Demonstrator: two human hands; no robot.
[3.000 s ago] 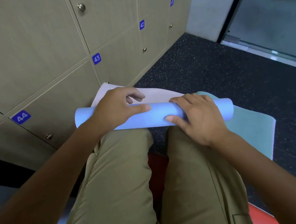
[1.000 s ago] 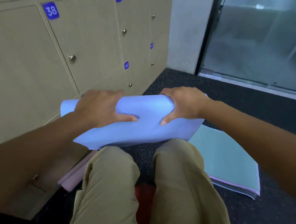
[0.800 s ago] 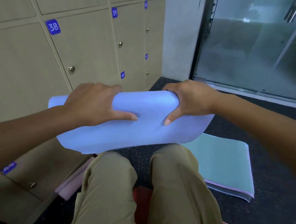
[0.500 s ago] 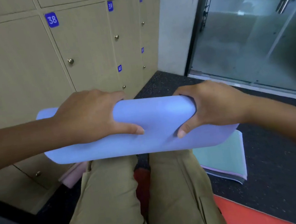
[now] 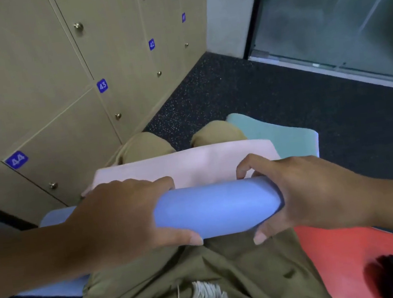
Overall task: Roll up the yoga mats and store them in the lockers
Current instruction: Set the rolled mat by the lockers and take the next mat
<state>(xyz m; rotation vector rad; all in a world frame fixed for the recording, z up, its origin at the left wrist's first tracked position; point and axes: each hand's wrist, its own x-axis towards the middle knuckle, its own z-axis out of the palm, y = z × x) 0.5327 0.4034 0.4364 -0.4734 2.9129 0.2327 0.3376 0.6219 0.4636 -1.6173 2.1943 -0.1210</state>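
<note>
A rolled blue yoga mat (image 5: 214, 210) lies across my lap, close to my body. My left hand (image 5: 129, 220) grips its left part, fingers over the top and thumb underneath. My right hand (image 5: 303, 191) grips the right end the same way. The mat's pale pink loose flap (image 5: 193, 166) stretches forward over my thighs. A teal mat (image 5: 285, 135) lies on the floor past my right knee. A red mat (image 5: 345, 249) sits under me at the lower right. Beige lockers (image 5: 51, 68) numbered 41 to 44 line the left wall, all doors closed.
Dark speckled floor (image 5: 233, 97) runs ahead to a glass door (image 5: 335, 8) at the upper right. A grey wall pillar (image 5: 228, 8) stands between lockers and door. More blue mat (image 5: 56, 289) shows beneath my left forearm.
The blue roll has come down from chest height onto my lap, nearer my body. My view has tilted down. The pink flap now shows beyond the roll. Both hands keep their grip.
</note>
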